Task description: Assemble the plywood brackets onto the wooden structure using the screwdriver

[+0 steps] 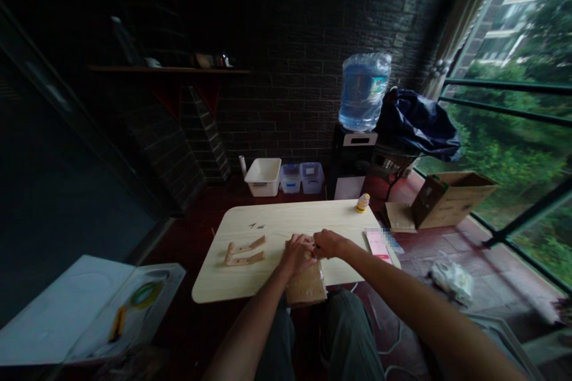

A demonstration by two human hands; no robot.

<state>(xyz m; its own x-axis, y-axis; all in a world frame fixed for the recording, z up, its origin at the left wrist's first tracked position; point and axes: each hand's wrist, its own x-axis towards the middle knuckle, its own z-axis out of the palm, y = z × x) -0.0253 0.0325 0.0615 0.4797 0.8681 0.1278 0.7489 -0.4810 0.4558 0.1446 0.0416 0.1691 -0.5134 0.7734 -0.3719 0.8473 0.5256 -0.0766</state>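
Head view: my knees (pixel 353 321) are nearest, with a brown cardboard package (pixel 306 290) just above them, overlapping the table's near edge; can't tell whether it rests on the table or my lap. My left hand (pixel 300 251) lies over the package's far end, fingers bent and close together. My right hand (pixel 328 243) meets it there, fingers curled in; something small and dark shows between the hands, too blurred to name. Can't tell if either set of fingers is clamped on it. Low at left: a tray (pixel 172 286) with a yellow tool (pixel 117 324). On the pale table (pixel 214 281), a U-shaped wooden piece (pixel 245 260) sits left of my hands, small dark pieces (pixel 252 225) beyond it. Pink item (pixel 378 244) near the right edge, yellow-based container (pixel 362 203) at the far right corner. Further back: white bin (pixel 264 190), two clear bins, water jug (pixel 364 94) on a dispenser (pixel 360 140).
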